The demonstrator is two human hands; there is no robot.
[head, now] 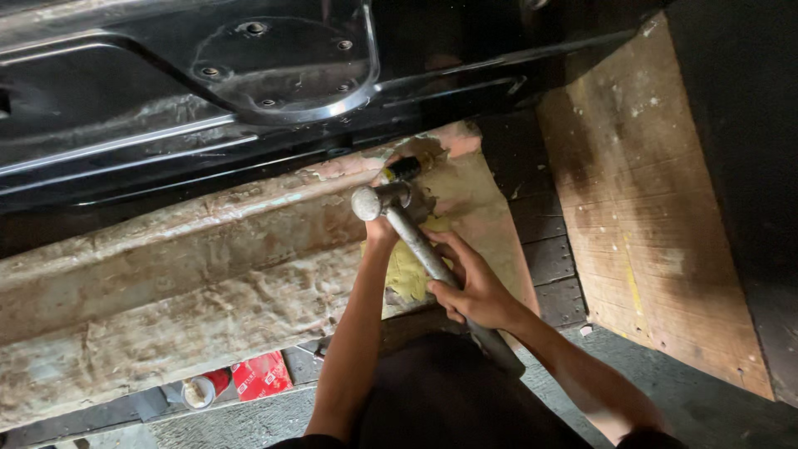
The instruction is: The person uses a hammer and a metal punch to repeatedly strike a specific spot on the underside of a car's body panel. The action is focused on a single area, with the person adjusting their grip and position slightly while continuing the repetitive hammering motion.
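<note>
Hammer with a grey metal handle and round steel head (pixel 416 237) sits gripped in the right hand (pixel 474 287), head at eleven o'clock. Left hand (pixel 384 224) closes on a yellow-handled chisel (pixel 403 169) against the worn, paint-flaked panel (pixel 191 274). Beyond, at twelve o'clock, runs a black metal frame (pixel 249 75); a wooden board (pixel 648 216) lies at three o'clock.

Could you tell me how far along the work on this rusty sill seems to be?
Done: paint is already flaking off the sill, with yellow filler bared at its end. In hand: the right hand grips a hammer, and the left hand holds a yellow-handled tool against the sill. Left: most of the sill remains crusted.
</note>
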